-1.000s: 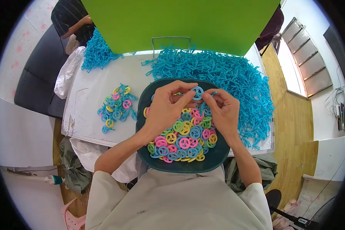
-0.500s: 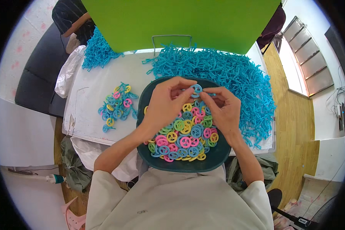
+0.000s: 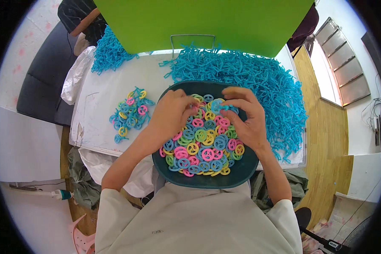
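Observation:
A dark teal round tray sits before me, filled with several small plastic rings in pink, yellow, green and blue. Over its far half, my left hand and my right hand meet. Both pinch a blue ring piece between their fingertips. The left fingers curl over it from the left, and the right fingers hold it from the right.
A small heap of coloured rings lies on the white table to the left. A big pile of blue plastic strips spreads at the right and back. A green board stands behind. A smaller blue pile lies at the back left.
Both hands have stayed together over the tray's far half, shifting slightly while working the blue ring piece. The piles have not moved.

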A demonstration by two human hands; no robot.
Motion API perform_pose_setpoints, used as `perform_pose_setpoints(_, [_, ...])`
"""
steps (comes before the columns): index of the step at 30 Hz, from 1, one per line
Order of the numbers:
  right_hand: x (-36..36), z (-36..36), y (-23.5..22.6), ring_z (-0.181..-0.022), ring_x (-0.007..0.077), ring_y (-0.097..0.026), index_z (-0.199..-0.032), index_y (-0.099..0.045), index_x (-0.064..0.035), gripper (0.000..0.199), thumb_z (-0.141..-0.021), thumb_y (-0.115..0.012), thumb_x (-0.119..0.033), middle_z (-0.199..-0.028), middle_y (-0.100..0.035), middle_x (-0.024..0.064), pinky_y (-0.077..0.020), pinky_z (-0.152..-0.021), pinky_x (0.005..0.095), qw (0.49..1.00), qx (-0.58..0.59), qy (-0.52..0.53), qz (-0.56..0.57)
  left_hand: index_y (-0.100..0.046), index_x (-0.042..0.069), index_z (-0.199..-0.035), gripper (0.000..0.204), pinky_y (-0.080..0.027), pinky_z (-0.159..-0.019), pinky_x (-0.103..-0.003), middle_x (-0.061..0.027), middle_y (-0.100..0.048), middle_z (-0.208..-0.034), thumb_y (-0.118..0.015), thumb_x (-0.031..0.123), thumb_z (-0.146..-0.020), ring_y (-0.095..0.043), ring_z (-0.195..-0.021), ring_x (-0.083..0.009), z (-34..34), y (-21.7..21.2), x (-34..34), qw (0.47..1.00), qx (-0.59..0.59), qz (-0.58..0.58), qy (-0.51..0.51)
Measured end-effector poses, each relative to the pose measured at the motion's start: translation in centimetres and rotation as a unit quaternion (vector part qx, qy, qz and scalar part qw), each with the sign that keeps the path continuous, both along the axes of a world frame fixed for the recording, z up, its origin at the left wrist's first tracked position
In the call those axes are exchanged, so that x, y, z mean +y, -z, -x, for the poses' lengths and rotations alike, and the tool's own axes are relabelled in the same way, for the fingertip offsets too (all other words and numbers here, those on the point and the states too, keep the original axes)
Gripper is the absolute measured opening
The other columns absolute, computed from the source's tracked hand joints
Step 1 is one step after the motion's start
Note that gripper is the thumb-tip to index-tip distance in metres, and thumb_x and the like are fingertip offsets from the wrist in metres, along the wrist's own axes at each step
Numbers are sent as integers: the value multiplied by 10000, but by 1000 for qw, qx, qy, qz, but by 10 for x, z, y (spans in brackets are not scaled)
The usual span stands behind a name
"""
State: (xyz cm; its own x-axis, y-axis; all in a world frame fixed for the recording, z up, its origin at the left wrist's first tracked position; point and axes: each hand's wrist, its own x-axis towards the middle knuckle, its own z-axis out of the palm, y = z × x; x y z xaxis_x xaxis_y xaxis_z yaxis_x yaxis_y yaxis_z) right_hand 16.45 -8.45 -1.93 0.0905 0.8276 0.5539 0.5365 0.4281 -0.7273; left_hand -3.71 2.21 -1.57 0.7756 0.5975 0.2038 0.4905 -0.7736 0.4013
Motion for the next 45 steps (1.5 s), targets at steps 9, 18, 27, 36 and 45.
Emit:
perform_pose_setpoints(9, [-1, 0, 3, -893, 147, -612, -983, -671, -4, 221, -770, -726, 19, -960, -658, 74, -477, -800, 269, 995, 74, 29, 60, -616, 27, -969, 184, -492, -616, -290, -64, -621, -836, -698, 91, -818, -616, -763, -154, -6, -16, -7, 955, -169, 205, -131])
perform_pose_setpoints(18, [-1, 5, -3, -891, 227, -637, -891, -675, -31, 222, -700, -696, 80, -913, -658, 101, -502, -784, 307, 999, -11, 47, 4, -538, 1, -968, 110, -571, -690, -269, -52, -615, -894, -574, 102, -941, -641, -730, -126, -15, -15, -11, 819, -254, 514, -36])
perform_pose_setpoints(27, [-1, 2, -2, -917, 242, -656, -882, -674, -21, 242, -678, -662, 110, -938, -676, 118, -521, -779, 337, 999, -28, 0, 33, -527, -35, -970, 80, -576, -662, -272, -114, -639, -890, -551, 30, -930, -688, -805, -188, -18, -15, -1, 789, -228, 567, -57])
perform_pose_setpoints(36, [-3, 6, -5, -860, 243, -670, -883, -666, 3, 188, -712, -677, 79, -908, -684, 123, -514, -778, 323, 996, 23, 35, 79, -503, -27, -920, 53, -577, -669, -281, -92, -608, -861, -553, -17, -906, -644, -791, -141, -28, -12, -16, 840, -268, 467, -74])
perform_pose_setpoints(45, [-3, 10, -6, -860, 240, -674, -870, -672, 3, 187, -697, -695, 73, -907, -689, 125, -521, -758, 322, 997, -35, 43, 55, -476, -20, -895, 61, -557, -624, -267, -85, -586, -843, -534, -40, -899, -617, -744, -120, -28, -9, -14, 857, -271, 433, -61])
